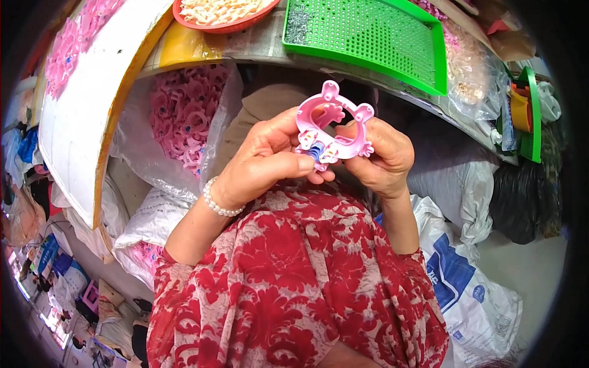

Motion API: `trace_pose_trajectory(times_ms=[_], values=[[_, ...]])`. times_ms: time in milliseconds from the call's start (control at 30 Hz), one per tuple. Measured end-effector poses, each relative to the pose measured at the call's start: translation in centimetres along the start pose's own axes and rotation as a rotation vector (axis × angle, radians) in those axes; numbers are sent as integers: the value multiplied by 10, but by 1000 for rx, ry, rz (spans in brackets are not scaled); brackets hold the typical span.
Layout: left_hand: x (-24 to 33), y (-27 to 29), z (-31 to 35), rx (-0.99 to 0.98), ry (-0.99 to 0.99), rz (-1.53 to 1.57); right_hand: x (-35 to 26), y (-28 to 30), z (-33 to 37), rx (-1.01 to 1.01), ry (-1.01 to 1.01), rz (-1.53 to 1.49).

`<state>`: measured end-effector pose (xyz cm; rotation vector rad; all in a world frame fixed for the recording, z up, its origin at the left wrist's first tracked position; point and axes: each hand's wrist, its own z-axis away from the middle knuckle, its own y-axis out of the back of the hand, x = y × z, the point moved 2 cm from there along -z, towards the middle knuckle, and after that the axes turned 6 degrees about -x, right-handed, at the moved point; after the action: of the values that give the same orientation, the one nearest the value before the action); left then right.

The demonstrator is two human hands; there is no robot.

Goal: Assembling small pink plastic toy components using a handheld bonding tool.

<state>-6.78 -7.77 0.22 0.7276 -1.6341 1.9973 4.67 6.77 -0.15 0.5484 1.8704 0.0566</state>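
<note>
In the head view, the left hand (264,156) and the right hand (383,156) hold a pink ring-shaped plastic piece (350,149) between them, above the lap and just short of the table edge. The piece is tilted, with two rounded ears at its top and small paw-like knobs at its side. The left hand is closed on its lower left part, the thumb tip pressed beside a ribbed blue part (316,150) set at the bottom of the ring, with pale bits on either side of it. The right hand grips the ring's right side, its fingers bent and partly hidden behind the piece. A beaded bracelet (221,201) circles the left wrist, and a red floral garment (270,264) covers the body below. On the table beyond the hands lies a green perforated tray (368,43), with small metal pieces (299,23) heaped in its left corner; to its left is a red bowl (227,28) of pale pieces (227,9). Below the table edge, left of the hands, a clear plastic bag (135,147) holds many pink parts (187,116), and a white sack with blue print (472,306) lies at the lower right
</note>
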Motion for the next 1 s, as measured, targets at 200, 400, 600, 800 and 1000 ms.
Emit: trace_pose_trajectory(times_ms=[200,400,600,800,1000], values=[[-3,-4,-1,87,38,-143,0,-1,0,-1,-10,24],[-3,1,-2,34,80,-54,-1,0,2,-42,-60,52],[-3,4,-2,15,94,-120,3,0,4,-71,-85,47],[-5,8,-2,7,52,41,18,-14,12,27,-353,-341],[-9,11,-2,99,129,-109,22,-18,13,86,-362,-383]])
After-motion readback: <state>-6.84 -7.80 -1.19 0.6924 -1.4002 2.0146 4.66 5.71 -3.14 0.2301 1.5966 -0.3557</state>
